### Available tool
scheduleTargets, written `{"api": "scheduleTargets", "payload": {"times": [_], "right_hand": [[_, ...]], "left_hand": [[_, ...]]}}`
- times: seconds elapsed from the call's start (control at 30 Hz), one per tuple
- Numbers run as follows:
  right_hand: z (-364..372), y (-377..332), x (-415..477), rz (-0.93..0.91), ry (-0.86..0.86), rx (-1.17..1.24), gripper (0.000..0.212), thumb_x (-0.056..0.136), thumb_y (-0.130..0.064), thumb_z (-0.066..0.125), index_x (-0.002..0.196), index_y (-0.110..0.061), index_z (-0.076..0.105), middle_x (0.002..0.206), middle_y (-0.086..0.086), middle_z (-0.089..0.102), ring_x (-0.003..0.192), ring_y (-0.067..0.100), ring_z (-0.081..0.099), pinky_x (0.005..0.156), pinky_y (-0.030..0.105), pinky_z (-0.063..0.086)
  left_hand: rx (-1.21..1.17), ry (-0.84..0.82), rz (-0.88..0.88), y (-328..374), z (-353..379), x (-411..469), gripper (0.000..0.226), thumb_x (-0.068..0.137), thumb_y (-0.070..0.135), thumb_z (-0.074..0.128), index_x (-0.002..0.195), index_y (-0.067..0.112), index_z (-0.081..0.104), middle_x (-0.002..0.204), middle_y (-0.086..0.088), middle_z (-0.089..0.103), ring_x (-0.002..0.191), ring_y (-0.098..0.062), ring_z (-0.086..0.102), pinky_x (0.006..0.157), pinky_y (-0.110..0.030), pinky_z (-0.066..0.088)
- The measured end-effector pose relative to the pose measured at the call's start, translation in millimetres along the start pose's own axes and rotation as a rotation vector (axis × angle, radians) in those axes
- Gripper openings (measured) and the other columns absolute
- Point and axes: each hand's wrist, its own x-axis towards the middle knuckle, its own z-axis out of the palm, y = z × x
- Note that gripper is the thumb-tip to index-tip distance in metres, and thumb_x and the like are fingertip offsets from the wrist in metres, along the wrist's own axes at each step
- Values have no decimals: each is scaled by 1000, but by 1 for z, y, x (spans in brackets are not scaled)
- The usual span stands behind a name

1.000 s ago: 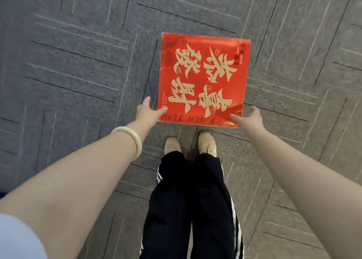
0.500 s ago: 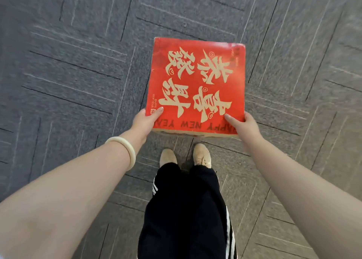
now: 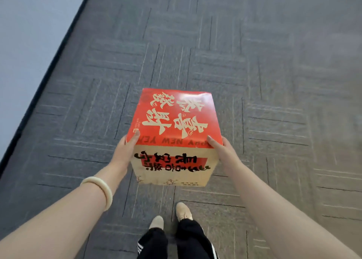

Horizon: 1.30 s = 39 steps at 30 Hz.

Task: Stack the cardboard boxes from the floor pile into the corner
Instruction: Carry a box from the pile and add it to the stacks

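STEP: carrying | BOX: cardboard box (image 3: 174, 121) held above the floor (image 3: 274, 78), between both hands | GRIP: left hand (image 3: 125, 150) and right hand (image 3: 224, 153) clamp opposite sides, fingers (image 3: 135, 136) hooked over its top edge | ADVICE: keep it level, squeeze evenly, follow the wall (image 3: 29, 33) at left; corner not in view.

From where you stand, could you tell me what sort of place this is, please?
Probably an office: grey carpet tiles, a pale wall with dark skirting.

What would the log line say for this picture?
stage: carry | red box: held above carpet | left hand: grips left side | right hand: grips right side | wall: far left
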Motion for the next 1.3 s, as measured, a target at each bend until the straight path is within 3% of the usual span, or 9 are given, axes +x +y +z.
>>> {"api": "scheduleTargets", "payload": {"times": [0.1,0.2,0.3,0.43,0.53,0.67,0.87,1.0,1.3], "right_hand": [[-28,-24,-44,-61,69,47,87,61,-62,73,133,-22,45,119,1,64,105,20,63,81,37,53],[-58,-34,-86,-131,153,125,112,43,-77,74,136,-26,41,130,1,56,118,24,55,101,50,43],[-86,-37,-134,-204,224,219,110,46,-75,75,139,-28,39,135,-2,52,124,24,50,106,51,38],[-117,-32,-223,-276,351,308,107,45,-73,77,134,-25,44,133,1,55,121,27,53,106,52,37],[-146,-14,-293,-286,478,412,100,55,-66,76,137,-23,39,133,0,52,123,29,49,107,54,35],[-197,29,-382,-319,694,524,104,46,-71,77,132,-22,46,124,1,60,115,28,56,103,50,41],[-263,115,-531,-374,986,646,105,38,-80,72,127,-30,50,126,-1,60,119,28,54,106,53,36],[-301,187,-634,-409,1152,684,96,36,-80,71,118,-35,54,124,-1,62,118,26,55,106,52,37],[-384,386,-863,-411,1473,731,85,50,-78,70,122,-34,57,118,-6,65,113,20,59,103,49,42]], "left_hand": [[23,-71,53,39,17,-30,69,70,70,60,121,23,55,112,3,66,104,-16,61,89,-34,46],[124,-205,134,73,34,-56,84,56,82,60,118,25,57,111,6,65,104,-16,59,100,-41,42],[185,-330,231,106,56,-94,75,64,73,60,110,13,57,99,4,61,93,-16,56,96,-38,40],[216,-494,290,136,90,-145,78,59,73,67,121,27,57,111,2,68,105,-22,63,97,-48,46],[274,-664,306,150,133,-191,78,56,72,71,118,27,58,109,-4,70,102,-28,65,94,-54,48],[364,-847,401,154,202,-279,73,64,66,63,122,23,56,109,-7,69,101,-30,64,95,-53,47],[451,-1129,441,116,297,-435,56,75,59,56,115,20,58,99,-7,71,84,-24,68,64,-32,52],[523,-1282,436,67,355,-541,58,74,61,61,118,23,58,102,-8,71,89,-28,68,74,-39,54],[660,-1559,504,-94,445,-817,37,87,55,50,107,25,58,97,-5,70,86,-24,67,68,-34,50]]}}
